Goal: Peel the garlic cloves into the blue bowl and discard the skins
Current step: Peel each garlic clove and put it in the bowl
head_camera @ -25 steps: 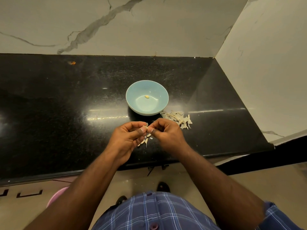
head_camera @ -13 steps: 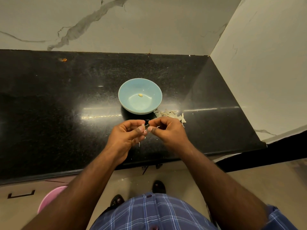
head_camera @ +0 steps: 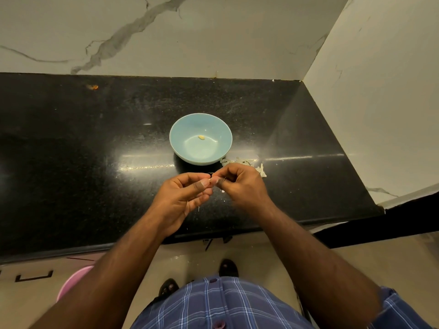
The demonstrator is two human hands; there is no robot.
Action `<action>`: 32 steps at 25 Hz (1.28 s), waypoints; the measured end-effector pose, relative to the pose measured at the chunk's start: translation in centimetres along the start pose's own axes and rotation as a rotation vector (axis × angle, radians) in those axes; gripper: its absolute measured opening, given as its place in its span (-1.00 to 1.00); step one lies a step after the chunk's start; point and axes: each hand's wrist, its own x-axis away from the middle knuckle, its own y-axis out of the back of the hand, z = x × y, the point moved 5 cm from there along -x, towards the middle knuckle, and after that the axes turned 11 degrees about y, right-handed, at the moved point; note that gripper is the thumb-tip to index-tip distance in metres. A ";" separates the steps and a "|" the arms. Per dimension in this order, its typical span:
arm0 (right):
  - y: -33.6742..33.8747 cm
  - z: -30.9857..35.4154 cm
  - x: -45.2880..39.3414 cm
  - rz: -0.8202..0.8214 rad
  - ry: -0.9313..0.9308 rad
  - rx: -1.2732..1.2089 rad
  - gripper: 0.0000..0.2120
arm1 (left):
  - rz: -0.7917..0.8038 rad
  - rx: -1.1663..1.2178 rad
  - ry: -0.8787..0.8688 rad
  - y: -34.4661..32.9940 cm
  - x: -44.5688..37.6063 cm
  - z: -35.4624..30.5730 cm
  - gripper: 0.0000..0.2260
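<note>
A light blue bowl [head_camera: 180,141] stands on the black counter [head_camera: 95,162] with one peeled garlic clove [head_camera: 201,137] inside. Just in front of it my left hand [head_camera: 183,198] and my right hand [head_camera: 240,184] meet fingertip to fingertip. Both pinch a small garlic clove [head_camera: 210,179], of which only a pale tip shows between the thumbs. A heap of papery garlic skins [head_camera: 247,163] lies on the counter right of the bowl, partly hidden behind my right hand. A few skin flecks [head_camera: 222,191] lie under the hands.
Marble walls close the counter at the back and on the right [head_camera: 380,91]. A small orange speck [head_camera: 93,86] lies far left on the counter. Below the front edge a pink tub [head_camera: 71,281] stands on the floor by my feet.
The hands have stayed together in front of the bowl, working the clove. The view shifted, so more of the skin heap is hidden behind my right hand than one second ago.
</note>
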 end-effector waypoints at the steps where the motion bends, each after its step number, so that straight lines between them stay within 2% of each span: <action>1: 0.0 -0.1 0.0 0.009 0.002 0.009 -0.96 | -0.014 -0.035 -0.010 0.1 0.0 0.0 -0.72; 5: -0.4 0.1 0.3 0.054 0.033 0.015 -0.95 | -0.061 -0.117 -0.017 0.2 -0.2 0.1 -0.82; 13: -0.8 0.4 0.7 -0.105 0.319 0.257 -0.88 | -0.046 0.024 0.048 -0.7 -0.4 0.9 -0.84; 16: -0.9 0.2 0.5 -0.088 0.155 0.216 -0.93 | -0.049 0.026 -0.013 -0.9 -0.3 0.7 -0.83; 18: -1.0 0.1 0.4 -0.028 0.000 0.080 -0.92 | -0.043 -0.014 -0.055 -0.7 -0.2 0.3 -0.81; 21: -1.1 0.1 0.5 0.032 -0.221 -0.200 -0.91 | -0.013 -0.122 -0.106 -0.3 -0.2 -0.2 -0.90; 26: -1.1 0.3 1.3 0.097 -0.534 -0.476 -0.92 | 0.028 -0.272 -0.173 0.2 -0.2 -0.9 -0.91; 29: -1.1 0.2 1.4 0.123 -0.580 -0.521 -0.93 | 0.048 -0.231 -0.149 0.3 -0.2 -0.7 -0.89; 32: -1.2 0.2 1.1 0.087 -0.488 -0.406 -0.93 | 0.024 -0.133 -0.097 0.2 -0.3 -0.2 -0.85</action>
